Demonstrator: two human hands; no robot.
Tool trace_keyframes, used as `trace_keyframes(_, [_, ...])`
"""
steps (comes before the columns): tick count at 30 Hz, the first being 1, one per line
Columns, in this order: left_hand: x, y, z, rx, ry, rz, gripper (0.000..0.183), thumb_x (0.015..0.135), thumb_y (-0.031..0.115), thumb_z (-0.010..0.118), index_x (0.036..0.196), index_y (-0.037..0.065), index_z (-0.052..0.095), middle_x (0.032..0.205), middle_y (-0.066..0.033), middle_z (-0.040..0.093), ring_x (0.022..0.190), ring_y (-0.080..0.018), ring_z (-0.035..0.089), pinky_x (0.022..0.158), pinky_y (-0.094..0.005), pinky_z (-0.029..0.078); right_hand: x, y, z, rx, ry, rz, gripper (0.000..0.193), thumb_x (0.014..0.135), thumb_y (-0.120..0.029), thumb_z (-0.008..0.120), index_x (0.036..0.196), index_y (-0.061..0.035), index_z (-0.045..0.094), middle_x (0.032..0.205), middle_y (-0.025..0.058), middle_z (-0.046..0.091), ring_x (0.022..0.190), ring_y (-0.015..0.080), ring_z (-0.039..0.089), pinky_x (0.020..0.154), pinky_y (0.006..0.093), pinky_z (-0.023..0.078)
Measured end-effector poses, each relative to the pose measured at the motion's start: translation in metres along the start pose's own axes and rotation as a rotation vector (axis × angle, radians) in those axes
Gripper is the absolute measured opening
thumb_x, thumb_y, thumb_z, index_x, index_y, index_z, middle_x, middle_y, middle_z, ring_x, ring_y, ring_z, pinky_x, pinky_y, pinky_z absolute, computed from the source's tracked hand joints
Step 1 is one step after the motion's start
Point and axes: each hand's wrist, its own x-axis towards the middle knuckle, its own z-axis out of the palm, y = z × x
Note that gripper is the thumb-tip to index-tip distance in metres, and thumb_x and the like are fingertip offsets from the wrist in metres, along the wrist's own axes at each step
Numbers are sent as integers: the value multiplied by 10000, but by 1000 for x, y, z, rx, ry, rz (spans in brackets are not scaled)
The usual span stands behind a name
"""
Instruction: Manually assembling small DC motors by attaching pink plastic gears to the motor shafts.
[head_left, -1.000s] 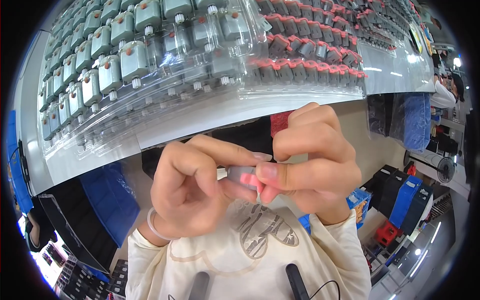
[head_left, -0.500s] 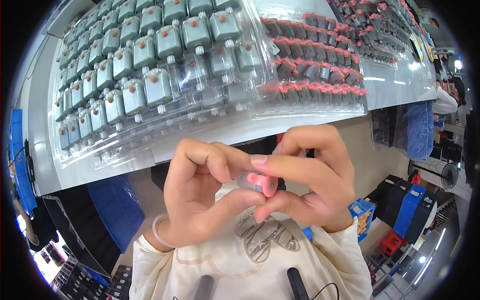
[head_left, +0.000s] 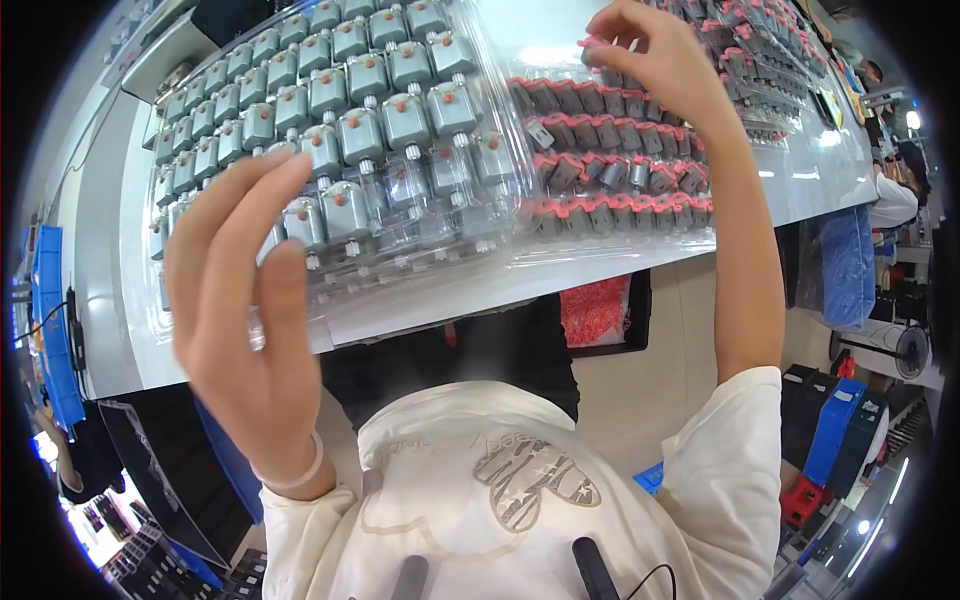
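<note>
My left hand (head_left: 245, 310) is raised over the near left part of a clear plastic tray (head_left: 345, 275), fingers spread and nothing between them. The tray holds rows of grey-green metal housings (head_left: 345, 210), each with an orange-red dot and white ribbed ends. At the far side, my right hand (head_left: 660, 60) pinches a small grey cylindrical part with a pink cap (head_left: 597, 52); the fingers partly hide it. Below that hand, several rows of similar pink-capped parts (head_left: 600, 215) lie in a second clear tray.
More pink-capped parts (head_left: 755, 75) stand farther right on the grey table (head_left: 430, 315). Under its front edge is a dark bin of small pink pieces (head_left: 595, 312). Blue and black crates (head_left: 830, 420) and a fan (head_left: 905, 352) are at right; a blue crate (head_left: 50, 320) is at left.
My hands were together in front of my chest around a pink-capped part. They have parted: the left reaches over the left tray, and the right has moved far forward with a pink-capped part.
</note>
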Motion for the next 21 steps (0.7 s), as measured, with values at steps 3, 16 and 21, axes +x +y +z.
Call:
trace_keyframes(3, [5, 0, 10, 412, -151, 80, 333, 936, 317, 497, 1090, 66, 652, 1090, -61, 607, 949, -201, 502, 838, -313, 392, 9, 32, 9, -93, -65, -41, 165, 774, -152, 677, 830, -7, 622, 746, 33, 607, 657, 126, 529, 615, 290, 441])
trace_keyframes(16, [6, 6, 11, 488, -249, -2, 379, 901, 365, 512, 1163, 118, 627, 1158, -43, 574, 1076, -233, 478, 974, -356, 277, 35, 45, -3, -178, -73, -12, 198, 842, -138, 581, 1014, -62, 645, 1005, 64, 617, 917, 222, 566, 821, 323, 431])
trace_keyframes(21, [1, 8, 7, 465, -205, 2, 373, 868, 332, 566, 1158, 103, 622, 1152, -44, 568, 1054, -231, 476, 938, -347, 280, 91, 132, 2, -410, 59, -96, 338, 837, -60, 513, 1168, -43, 578, 1163, 151, 586, 1082, 303, 548, 944, 351, 407])
